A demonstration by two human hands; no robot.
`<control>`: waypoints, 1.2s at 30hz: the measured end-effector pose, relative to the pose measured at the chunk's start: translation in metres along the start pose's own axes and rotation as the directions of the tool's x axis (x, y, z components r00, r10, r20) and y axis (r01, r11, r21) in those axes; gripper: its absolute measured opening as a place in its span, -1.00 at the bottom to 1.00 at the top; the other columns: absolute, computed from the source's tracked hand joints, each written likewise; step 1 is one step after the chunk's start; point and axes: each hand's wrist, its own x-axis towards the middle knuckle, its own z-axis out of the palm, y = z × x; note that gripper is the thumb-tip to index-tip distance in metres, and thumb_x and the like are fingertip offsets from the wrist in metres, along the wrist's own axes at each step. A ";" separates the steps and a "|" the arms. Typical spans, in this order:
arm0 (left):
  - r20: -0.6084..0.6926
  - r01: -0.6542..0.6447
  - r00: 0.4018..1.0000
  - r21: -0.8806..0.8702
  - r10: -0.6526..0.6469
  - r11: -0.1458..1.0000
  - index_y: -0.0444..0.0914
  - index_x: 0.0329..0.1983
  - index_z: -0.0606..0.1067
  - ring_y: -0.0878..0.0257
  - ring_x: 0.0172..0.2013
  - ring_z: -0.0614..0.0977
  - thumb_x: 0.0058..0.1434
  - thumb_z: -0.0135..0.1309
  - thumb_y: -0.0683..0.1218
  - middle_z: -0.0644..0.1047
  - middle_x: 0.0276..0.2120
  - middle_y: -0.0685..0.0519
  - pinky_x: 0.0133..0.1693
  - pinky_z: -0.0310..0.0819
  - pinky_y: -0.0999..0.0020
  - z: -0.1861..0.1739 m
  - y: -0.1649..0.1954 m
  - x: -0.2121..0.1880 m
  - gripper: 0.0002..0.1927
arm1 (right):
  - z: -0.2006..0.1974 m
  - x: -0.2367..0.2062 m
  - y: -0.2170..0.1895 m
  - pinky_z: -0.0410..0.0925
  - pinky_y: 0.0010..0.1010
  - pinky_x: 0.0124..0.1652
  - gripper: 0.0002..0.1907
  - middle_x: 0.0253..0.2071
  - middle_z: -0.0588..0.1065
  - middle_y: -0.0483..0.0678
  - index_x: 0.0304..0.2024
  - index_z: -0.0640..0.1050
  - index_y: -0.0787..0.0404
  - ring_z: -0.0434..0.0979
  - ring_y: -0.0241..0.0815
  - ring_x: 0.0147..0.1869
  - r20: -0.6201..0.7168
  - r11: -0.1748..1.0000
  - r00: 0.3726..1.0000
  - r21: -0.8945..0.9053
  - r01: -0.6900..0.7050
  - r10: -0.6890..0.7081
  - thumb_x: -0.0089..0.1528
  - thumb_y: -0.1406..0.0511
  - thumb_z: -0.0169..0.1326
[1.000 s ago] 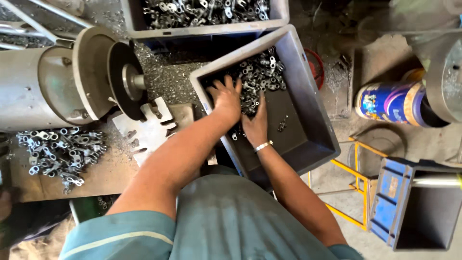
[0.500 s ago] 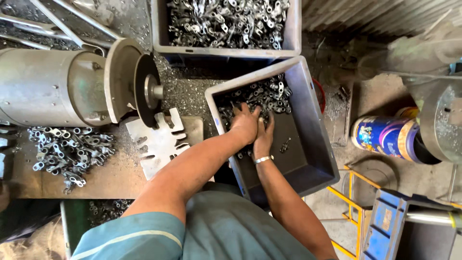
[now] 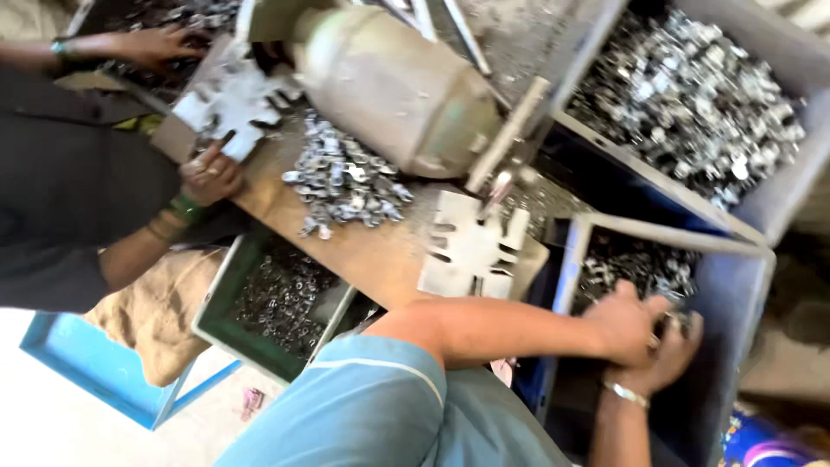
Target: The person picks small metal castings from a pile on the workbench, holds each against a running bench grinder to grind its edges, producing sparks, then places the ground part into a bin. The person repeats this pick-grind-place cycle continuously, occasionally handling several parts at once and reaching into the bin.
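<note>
Both my hands are inside a grey plastic crate (image 3: 731,285) at the right, on a heap of small metal parts (image 3: 635,264). My left hand (image 3: 624,324) lies curled over the parts, fingers bent as if scooping. My right hand (image 3: 664,350), with a metal bracelet at the wrist, sits just under it, fingers closed around some parts. The frame is blurred, so the exact grip is unclear. A white slotted metal plate (image 3: 471,246) lies on the bench just left of the crate.
A second grey crate (image 3: 778,186) full of metal parts stands behind. A grey motor-like machine (image 3: 389,82) sits on the wooden bench beside a pile of loose parts (image 3: 346,177). A co-worker's hand (image 3: 207,173) rests at the left. A green bin (image 3: 277,298) is below.
The view has swung left and tilted, bringing the co-worker and the green bin into sight. My hands stay in the crate, gathered closer together on the parts.
</note>
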 end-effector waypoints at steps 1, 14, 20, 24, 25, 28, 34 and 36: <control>-0.032 -0.047 0.998 -0.031 0.046 0.998 -0.09 0.24 0.35 -0.34 -0.03 0.56 -0.15 0.29 0.06 0.42 -0.03 -0.51 -0.04 0.56 0.01 -0.005 0.004 -0.009 -0.19 | -0.004 -0.001 -0.002 0.35 -0.14 0.39 -0.77 0.31 0.42 0.26 0.10 0.46 0.42 0.45 0.13 0.36 -0.046 0.997 0.999 0.074 -0.020 0.024 0.57 0.31 0.07; -0.553 -0.355 0.822 -0.315 0.134 0.880 -0.13 0.28 0.35 -0.25 -0.04 0.51 -0.09 0.28 -0.17 0.38 0.01 -0.30 -0.04 0.51 0.03 -0.162 -0.088 -0.198 -0.22 | -0.028 0.021 -0.250 0.31 -0.31 0.35 -0.48 0.30 0.35 0.12 0.32 0.35 0.36 0.40 -0.07 0.31 0.119 0.782 0.992 0.613 -0.109 0.045 0.33 0.29 0.01; -0.787 -0.211 0.610 -0.272 -0.091 0.939 -0.20 0.28 0.31 -0.26 0.11 0.51 0.06 0.21 -0.23 0.38 0.11 -0.24 0.15 0.49 0.04 -0.228 -0.171 -0.231 -0.32 | 0.044 0.028 -0.345 0.42 -0.27 0.18 -0.56 0.09 0.54 0.18 0.23 0.46 0.37 0.59 0.03 0.13 0.296 0.801 0.897 0.590 0.099 -0.329 0.33 0.33 0.08; -0.790 -0.173 0.613 -0.118 0.013 0.978 -0.16 0.28 0.36 -0.30 0.19 0.43 -0.03 0.22 -0.24 0.32 0.24 -0.31 0.19 0.42 -0.02 -0.239 -0.203 -0.233 -0.27 | 0.044 0.033 -0.366 0.41 -0.20 0.28 -0.67 0.19 0.53 0.21 0.20 0.48 0.36 0.58 0.17 0.27 0.251 0.780 0.842 0.563 0.275 -0.478 0.40 0.37 0.06; -0.781 -0.131 0.618 0.017 0.095 0.991 -0.14 0.28 0.38 -0.31 0.24 0.39 -0.07 0.20 -0.25 0.30 0.28 -0.31 0.24 0.39 -0.05 -0.239 -0.209 -0.235 -0.25 | 0.039 0.032 -0.365 0.42 -0.20 0.27 -0.69 0.19 0.53 0.20 0.18 0.49 0.35 0.58 0.17 0.27 0.240 0.794 0.846 0.532 0.295 -0.475 0.40 0.39 0.07; -0.717 -0.102 0.653 0.235 0.243 0.967 -0.10 0.32 0.41 -0.27 0.32 0.35 0.05 0.23 -0.20 0.32 0.32 -0.19 0.22 0.36 -0.05 -0.232 -0.224 -0.248 -0.31 | 0.014 0.028 -0.351 0.46 -0.23 0.21 -0.75 0.14 0.57 0.15 0.11 0.54 0.32 0.63 0.11 0.20 0.265 0.849 0.872 0.459 0.261 -0.412 0.37 0.44 0.11; -0.664 -0.091 0.657 0.399 0.356 0.913 -0.14 0.26 0.45 -0.14 0.24 0.42 0.12 0.27 -0.10 0.41 0.23 -0.10 0.15 0.36 -0.02 -0.213 -0.269 -0.277 -0.41 | -0.007 0.006 -0.318 0.50 -0.25 0.03 -0.77 -0.01 0.60 0.11 -0.03 0.58 0.27 0.65 0.08 0.02 0.340 0.879 0.860 0.420 0.224 -0.382 0.24 0.44 0.19; -0.656 -0.094 0.647 0.437 0.389 0.895 -0.15 0.22 0.47 -0.12 0.23 0.45 0.12 0.27 -0.11 0.43 0.20 -0.09 0.15 0.37 -0.01 -0.203 -0.276 -0.281 -0.44 | -0.009 -0.007 -0.302 0.50 -0.25 0.01 -0.77 -0.04 0.60 0.09 -0.05 0.59 0.25 0.65 0.07 -0.01 0.375 0.881 0.842 0.419 0.220 -0.389 0.22 0.42 0.20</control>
